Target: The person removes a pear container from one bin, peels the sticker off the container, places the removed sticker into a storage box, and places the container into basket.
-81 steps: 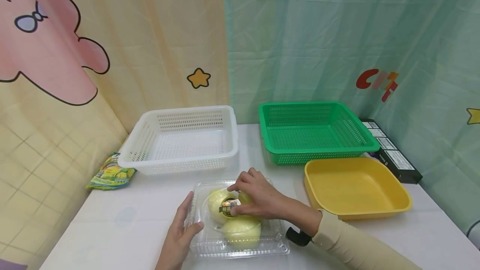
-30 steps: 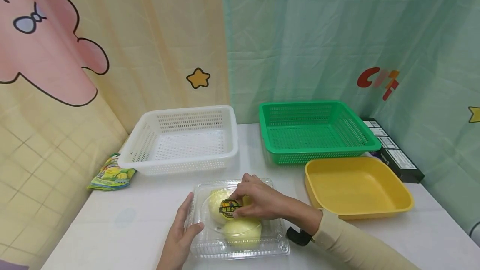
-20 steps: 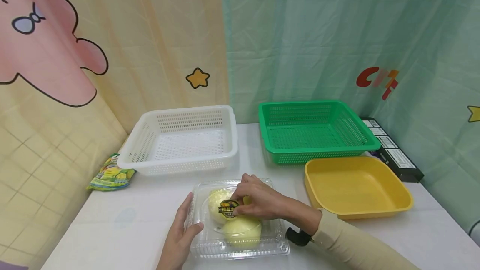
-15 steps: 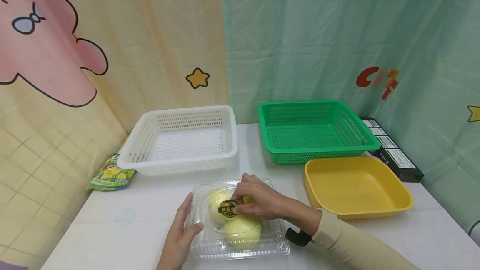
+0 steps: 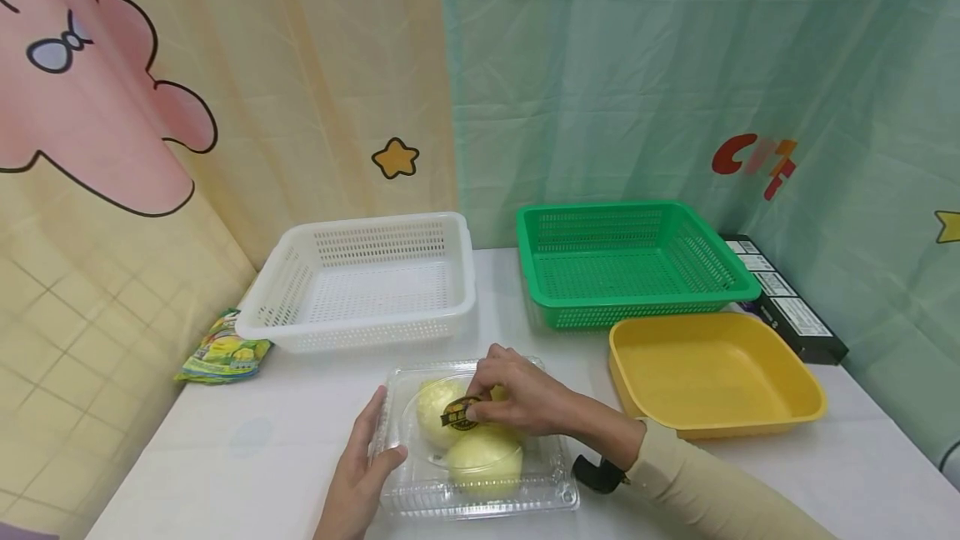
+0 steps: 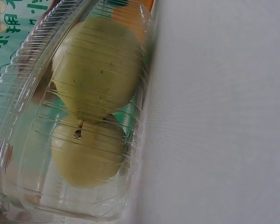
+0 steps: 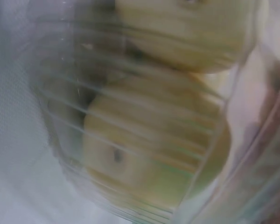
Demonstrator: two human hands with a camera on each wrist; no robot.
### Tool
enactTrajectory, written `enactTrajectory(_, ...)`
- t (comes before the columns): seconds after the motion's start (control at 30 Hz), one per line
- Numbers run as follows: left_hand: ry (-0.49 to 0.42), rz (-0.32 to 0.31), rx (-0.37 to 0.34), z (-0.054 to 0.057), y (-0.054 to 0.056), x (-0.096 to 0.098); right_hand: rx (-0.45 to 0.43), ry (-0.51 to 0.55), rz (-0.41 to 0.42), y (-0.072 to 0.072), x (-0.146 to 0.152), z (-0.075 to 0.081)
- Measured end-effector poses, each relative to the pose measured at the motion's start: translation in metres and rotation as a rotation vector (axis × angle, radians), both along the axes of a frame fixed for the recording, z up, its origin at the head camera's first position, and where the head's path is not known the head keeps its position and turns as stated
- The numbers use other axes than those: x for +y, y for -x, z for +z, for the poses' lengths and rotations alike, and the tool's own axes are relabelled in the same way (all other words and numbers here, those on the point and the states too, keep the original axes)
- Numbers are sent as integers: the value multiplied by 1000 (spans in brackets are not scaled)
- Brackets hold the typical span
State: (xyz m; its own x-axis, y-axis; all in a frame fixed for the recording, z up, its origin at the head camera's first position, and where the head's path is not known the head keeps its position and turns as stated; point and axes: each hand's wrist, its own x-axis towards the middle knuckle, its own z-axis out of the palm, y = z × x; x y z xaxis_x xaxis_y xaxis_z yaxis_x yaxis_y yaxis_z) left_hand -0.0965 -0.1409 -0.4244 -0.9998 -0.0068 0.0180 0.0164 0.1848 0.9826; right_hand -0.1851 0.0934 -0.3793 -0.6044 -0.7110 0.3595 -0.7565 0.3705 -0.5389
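Observation:
A clear plastic clamshell box (image 5: 540, 486) stands on the table in the head view, holding several round, pale yellow-green fruits (image 5: 486, 461) that look like pears. The left wrist view shows a stem on one fruit (image 6: 86, 156). My left hand (image 5: 356, 469) steadies the box at its left side, fingers straight along the wall and thumb over the rim. Above the lid, my right hand (image 5: 525, 398) pinches the edge of a black-and-gold sticker label (image 5: 459, 413) between thumb and fingers. The label stands tilted, and part of a fruit is hidden behind this hand. The right wrist view is blurred.
Behind the box stand a white basket (image 5: 360, 330) at left and a green basket (image 5: 630, 303) at right. A yellow tub (image 5: 720, 427) is right of the box, near a black carton (image 5: 813, 347). A green-yellow packet (image 5: 225, 352) lies at far left.
Fingers of my right hand have closed on the sticker label's edge and the label has shifted slightly right, now tilted. My left hand and the box have stayed in place.

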Motion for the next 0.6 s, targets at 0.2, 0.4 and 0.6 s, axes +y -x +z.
enactTrajectory(0.2,23,-1,9,-1,-1,-1,-56,51,5,2,4,4)
enactTrajectory(0.4,37,5,12,0,-1,-1,-106,98,-11,4,9,7)
enactTrajectory(0.6,27,1,-12,1,1,0,-137,156,-61,5,19,13)
